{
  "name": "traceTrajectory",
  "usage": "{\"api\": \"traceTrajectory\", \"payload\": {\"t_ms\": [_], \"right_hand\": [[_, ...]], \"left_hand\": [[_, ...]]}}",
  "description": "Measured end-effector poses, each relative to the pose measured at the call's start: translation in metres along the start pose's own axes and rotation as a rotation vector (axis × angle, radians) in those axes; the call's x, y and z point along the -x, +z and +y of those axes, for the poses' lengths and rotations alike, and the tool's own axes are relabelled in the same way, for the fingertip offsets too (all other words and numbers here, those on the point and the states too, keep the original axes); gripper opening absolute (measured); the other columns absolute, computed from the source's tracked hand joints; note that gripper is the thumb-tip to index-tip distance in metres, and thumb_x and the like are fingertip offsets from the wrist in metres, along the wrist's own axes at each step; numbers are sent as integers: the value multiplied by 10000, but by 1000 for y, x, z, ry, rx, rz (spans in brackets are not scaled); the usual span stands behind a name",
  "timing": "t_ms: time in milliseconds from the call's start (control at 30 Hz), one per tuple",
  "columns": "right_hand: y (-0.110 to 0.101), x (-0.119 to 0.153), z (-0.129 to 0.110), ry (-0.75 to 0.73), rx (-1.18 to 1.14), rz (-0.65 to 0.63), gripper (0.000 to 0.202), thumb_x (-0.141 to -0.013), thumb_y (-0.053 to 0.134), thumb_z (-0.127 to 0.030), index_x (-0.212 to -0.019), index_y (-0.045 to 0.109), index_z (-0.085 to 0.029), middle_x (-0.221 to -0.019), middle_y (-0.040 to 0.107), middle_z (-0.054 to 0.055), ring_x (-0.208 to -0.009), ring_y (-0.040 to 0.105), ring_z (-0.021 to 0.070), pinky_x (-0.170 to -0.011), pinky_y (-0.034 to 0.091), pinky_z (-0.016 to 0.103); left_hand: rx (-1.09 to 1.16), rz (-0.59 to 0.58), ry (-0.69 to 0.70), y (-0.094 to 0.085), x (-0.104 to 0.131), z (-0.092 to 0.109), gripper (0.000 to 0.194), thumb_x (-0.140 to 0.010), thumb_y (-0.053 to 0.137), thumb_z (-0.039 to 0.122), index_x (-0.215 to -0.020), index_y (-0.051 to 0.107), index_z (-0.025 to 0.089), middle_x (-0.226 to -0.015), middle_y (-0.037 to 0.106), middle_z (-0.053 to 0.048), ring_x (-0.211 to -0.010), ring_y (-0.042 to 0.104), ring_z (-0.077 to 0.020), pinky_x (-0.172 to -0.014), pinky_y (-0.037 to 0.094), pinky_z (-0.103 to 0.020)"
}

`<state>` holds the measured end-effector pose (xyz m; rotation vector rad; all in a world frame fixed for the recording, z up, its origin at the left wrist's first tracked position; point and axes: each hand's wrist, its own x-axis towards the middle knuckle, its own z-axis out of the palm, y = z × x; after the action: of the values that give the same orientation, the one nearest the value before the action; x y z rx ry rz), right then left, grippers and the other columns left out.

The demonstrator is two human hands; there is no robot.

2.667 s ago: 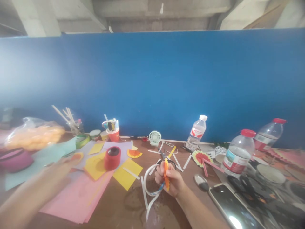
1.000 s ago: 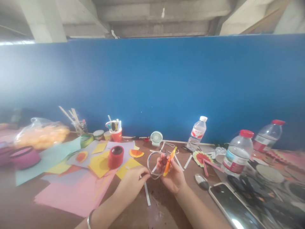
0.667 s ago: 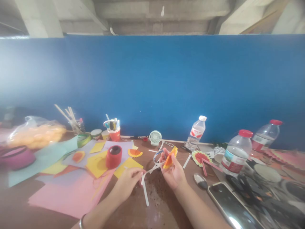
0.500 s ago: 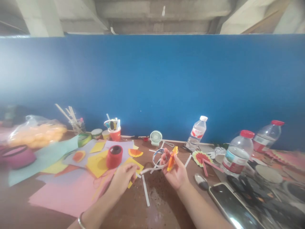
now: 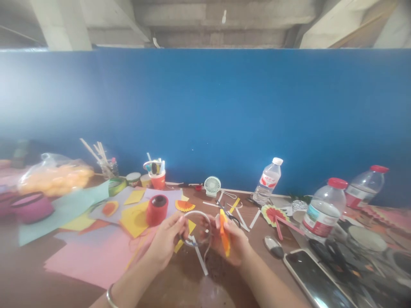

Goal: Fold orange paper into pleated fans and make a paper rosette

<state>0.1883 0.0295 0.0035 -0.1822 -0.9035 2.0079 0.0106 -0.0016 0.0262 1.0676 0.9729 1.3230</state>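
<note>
A roll of white tape (image 5: 193, 213) is pinched at its left side by my left hand (image 5: 167, 237), and its ring stands between my two hands. My right hand (image 5: 233, 241) holds a folded orange and yellow paper piece (image 5: 224, 235) between thumb and fingers. Its other fingers reach toward the roll's right side, where contact is unclear. A white strip (image 5: 200, 256) lies on the table below the ring. Dark-handled scissors (image 5: 233, 218) lie just behind my right hand, partly hidden. An orange paper fan (image 5: 185, 205) rests behind the ring.
Coloured paper sheets (image 5: 90, 256) and a red thread spool (image 5: 157, 210) lie left. A small fan (image 5: 212, 185) stands at the back. To the right are a red and yellow rosette (image 5: 273, 214), a mouse (image 5: 274, 247), a phone (image 5: 316, 278) and bottles (image 5: 325, 209).
My left hand has taken hold of the ring's left side, and the ring has moved left and down. My right hand has lowered slightly with the orange piece, uncovering the scissors.
</note>
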Motion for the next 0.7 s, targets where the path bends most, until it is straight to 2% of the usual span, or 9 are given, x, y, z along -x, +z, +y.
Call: {"api": "traceTrajectory", "payload": {"t_ms": [100,167,267,333,433,500,567,600,700], "right_hand": [[-14,-8,0,-117,-40,231,180,-700,608,-303,-841,600,-191,-994,609,60,-890,564,188,-680,456,295],[-23,-13,2,-126,63,334,177,-696,615,-276,-847,582,-189,-844,626,31,-724,582,149,-586,444,252],[-33,-16,10,-41,478,469,201,-629,658,-196,-799,552,-200,-566,564,-37,-470,505,107,-454,379,219],[-34,-15,14,-14,817,515,236,-565,692,-162,-754,560,-212,-545,560,-36,-485,511,135,-472,390,249],[-26,-10,17,-255,1130,488,356,-506,737,-141,-826,613,-238,-876,617,34,-872,537,229,-766,407,331],[-16,-8,16,-365,1108,401,297,-639,674,-219,-927,610,-247,-1058,569,50,-1052,454,232,-913,321,351],[-5,-7,18,-223,921,241,198,-775,538,-309,-941,602,-223,-957,600,52,-929,534,202,-846,381,353],[-1,-7,20,-104,801,162,229,-777,533,-341,-954,591,-208,-892,611,48,-833,570,189,-777,422,348],[5,-9,27,81,639,137,341,-581,726,-287,-875,591,-179,-748,608,4,-612,575,140,-609,453,289]], "left_hand": [[285,86,40,-5,-5,-3,209,-764,559,297,-622,503,153,-555,381,51,-511,393,-75,-517,334,-207],[413,73,31,-8,-8,-4,201,-761,560,280,-621,499,150,-546,341,55,-496,370,-73,-509,341,-214],[513,27,-15,-12,-10,-3,225,-788,513,267,-599,479,151,-532,293,58,-484,343,-73,-508,350,-219],[540,7,-21,-14,-10,-2,247,-801,485,258,-579,460,154,-535,285,56,-482,329,-74,-507,350,-222],[538,-4,-3,-14,-9,-1,270,-802,475,274,-560,442,161,-540,294,49,-481,327,-80,-500,348,-232],[517,15,9,-14,-8,-1,304,-798,478,326,-544,435,165,-536,300,46,-481,333,-86,-499,353,-240],[502,44,21,-13,-8,-2,332,-789,492,375,-537,431,168,-531,306,47,-480,336,-88,-500,360,-242],[501,55,27,-13,-8,-3,334,-783,504,384,-538,432,168,-529,310,48,-482,339,-88,-502,363,-241],[518,80,63,-12,-9,-4,326,-772,538,359,-533,428,167,-526,322,51,-481,339,-84,-495,361,-230]]}}
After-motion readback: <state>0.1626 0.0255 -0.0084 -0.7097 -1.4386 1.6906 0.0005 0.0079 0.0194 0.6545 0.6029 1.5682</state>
